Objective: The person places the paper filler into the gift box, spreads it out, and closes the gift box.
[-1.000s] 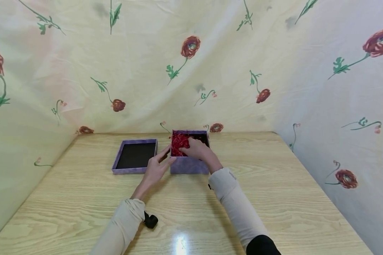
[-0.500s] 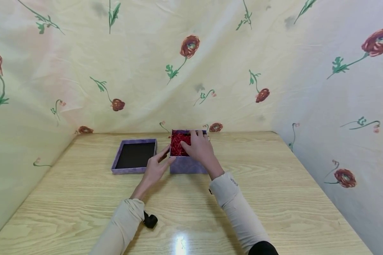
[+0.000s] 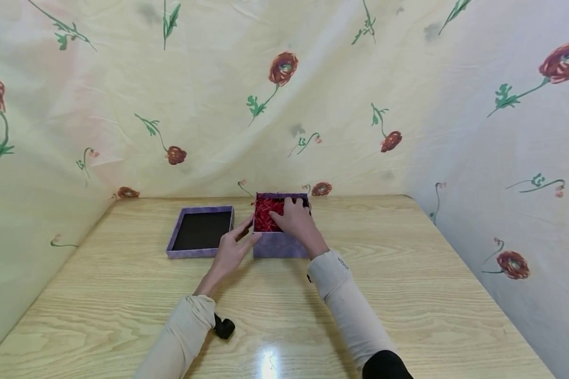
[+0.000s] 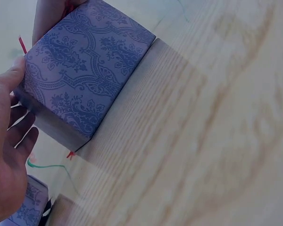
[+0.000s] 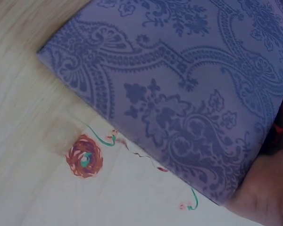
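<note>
A purple patterned box [image 3: 281, 246] stands uncovered at the back of the table, with red shredded paper [image 3: 266, 216] filling its left part. My left hand [image 3: 229, 252] rests against the box's left front corner. In the left wrist view, that hand's thumb touches the corner near the rim and its relaxed fingers lie along the side wall. My right hand [image 3: 296, 221] reaches over the front rim into the box, thumb spread from the fingers, over the paper and the dark right part. Its fingertips are partly hidden inside. The right wrist view shows the box's patterned side [image 5: 179, 80].
The shallow purple lid [image 3: 199, 253] with its black inside lies upturned left of the box, close to my left hand. A flowered cloth [image 3: 208, 105] hangs behind the wooden table [image 3: 431, 295] and along its sides.
My right hand has shifted from the red paper toward the box's back right, and its fingers have spread. The left hand, box and lid stay in place.
</note>
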`<state>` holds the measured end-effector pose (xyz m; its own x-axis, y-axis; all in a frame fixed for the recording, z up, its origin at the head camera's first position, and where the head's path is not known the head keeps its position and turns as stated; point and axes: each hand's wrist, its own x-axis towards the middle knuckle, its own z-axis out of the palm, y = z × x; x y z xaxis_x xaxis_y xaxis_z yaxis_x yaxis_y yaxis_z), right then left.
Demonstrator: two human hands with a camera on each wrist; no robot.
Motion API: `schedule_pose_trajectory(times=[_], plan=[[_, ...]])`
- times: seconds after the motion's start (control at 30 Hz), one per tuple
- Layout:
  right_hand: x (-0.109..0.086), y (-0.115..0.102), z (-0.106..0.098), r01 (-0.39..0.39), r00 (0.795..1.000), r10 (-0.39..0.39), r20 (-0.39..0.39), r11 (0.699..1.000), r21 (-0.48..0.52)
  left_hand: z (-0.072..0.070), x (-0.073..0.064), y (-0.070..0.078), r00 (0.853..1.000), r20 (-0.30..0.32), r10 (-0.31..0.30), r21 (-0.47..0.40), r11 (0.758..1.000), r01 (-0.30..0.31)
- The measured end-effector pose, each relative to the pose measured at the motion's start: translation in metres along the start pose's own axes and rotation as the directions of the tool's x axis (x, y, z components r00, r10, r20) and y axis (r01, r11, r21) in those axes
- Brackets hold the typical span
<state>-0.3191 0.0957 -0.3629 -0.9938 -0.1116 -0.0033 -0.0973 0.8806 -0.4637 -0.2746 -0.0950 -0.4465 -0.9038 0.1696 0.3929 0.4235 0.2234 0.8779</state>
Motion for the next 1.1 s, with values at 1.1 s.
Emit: schedule_pose_trajectory(times=[1.1], plan=[[-0.011, 0.015, -0.033, 0.337, 0.935, -0.345, 0.082, 0.936, 0.099, 0.001, 0.002, -0.002, 1.000, -0.011, 0.028, 0.006, 1.000, -0.028]])
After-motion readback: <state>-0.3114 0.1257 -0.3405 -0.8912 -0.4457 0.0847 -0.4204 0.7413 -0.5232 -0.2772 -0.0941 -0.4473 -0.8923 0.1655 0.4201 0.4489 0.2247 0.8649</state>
